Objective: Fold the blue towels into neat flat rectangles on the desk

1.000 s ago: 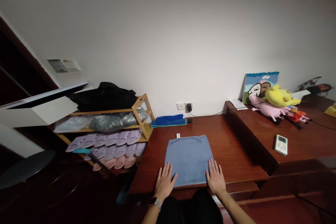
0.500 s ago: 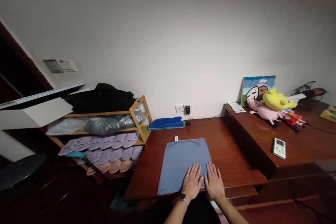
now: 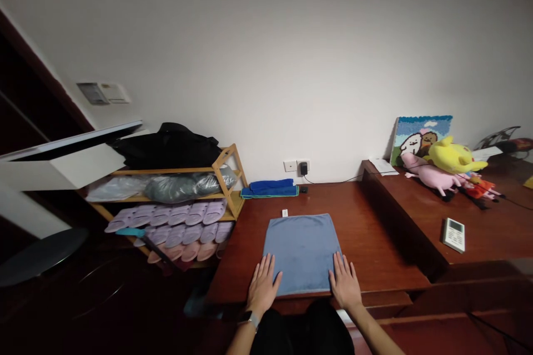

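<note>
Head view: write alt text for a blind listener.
Left hand and right hand lie palm-down at opposite edges of a blue cloth spread on a table. Folded darker cloths lie behind it, with slippers at left and plush toys at right.

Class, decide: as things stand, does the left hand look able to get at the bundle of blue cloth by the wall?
Probably yes, with a forward stretch: the left hand lies open at the flat grey-blue cloth, and nothing tall stands on the tabletop between it and the bundle of blue cloth.
</note>
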A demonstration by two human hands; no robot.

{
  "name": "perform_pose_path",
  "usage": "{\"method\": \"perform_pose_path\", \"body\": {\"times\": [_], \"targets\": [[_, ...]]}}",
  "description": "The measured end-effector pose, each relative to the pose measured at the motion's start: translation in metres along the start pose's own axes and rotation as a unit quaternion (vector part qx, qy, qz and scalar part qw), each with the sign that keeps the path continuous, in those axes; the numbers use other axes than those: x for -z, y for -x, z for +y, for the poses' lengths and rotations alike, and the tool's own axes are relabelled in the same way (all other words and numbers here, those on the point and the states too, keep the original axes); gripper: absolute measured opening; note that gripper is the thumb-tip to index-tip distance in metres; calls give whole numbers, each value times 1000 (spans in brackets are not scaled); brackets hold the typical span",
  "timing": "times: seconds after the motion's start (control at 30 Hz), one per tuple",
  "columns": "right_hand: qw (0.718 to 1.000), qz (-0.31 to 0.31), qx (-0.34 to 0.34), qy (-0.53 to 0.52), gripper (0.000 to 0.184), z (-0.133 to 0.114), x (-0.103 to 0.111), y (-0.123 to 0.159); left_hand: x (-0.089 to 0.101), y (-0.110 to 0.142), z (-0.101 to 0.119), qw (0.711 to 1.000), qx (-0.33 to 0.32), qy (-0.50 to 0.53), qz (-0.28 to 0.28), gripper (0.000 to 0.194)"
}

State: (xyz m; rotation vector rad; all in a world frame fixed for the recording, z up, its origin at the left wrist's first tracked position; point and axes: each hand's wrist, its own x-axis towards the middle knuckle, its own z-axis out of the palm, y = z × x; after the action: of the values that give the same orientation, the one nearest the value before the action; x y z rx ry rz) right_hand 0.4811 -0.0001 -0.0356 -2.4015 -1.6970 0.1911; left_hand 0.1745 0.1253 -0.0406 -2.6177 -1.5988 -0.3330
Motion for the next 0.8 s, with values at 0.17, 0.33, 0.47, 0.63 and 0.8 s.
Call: {"method": "perform_pose_path", "body": {"times": [0.17,0.33,0.47,0.63,0.8], "targets": [[1000,-5,2,2,69,0,0,-1,-2,0,2,1000,1,6,7,68],[1000,-1,3,2,68,0,-4,-3,-1,0,-1,1000,-2,4,-1,68],[1000,-11,4,10,68,-1,0,-1,4,-1,0,1000,6,6,-16,68],[1000,-15,5,-9,67,-1,21,-7,11,-4,-2,999,3,11,-49,70],[1000,14,11,-13,61,-10,51,-49,9,-4,-4,999,4,4,-51,71]]}}
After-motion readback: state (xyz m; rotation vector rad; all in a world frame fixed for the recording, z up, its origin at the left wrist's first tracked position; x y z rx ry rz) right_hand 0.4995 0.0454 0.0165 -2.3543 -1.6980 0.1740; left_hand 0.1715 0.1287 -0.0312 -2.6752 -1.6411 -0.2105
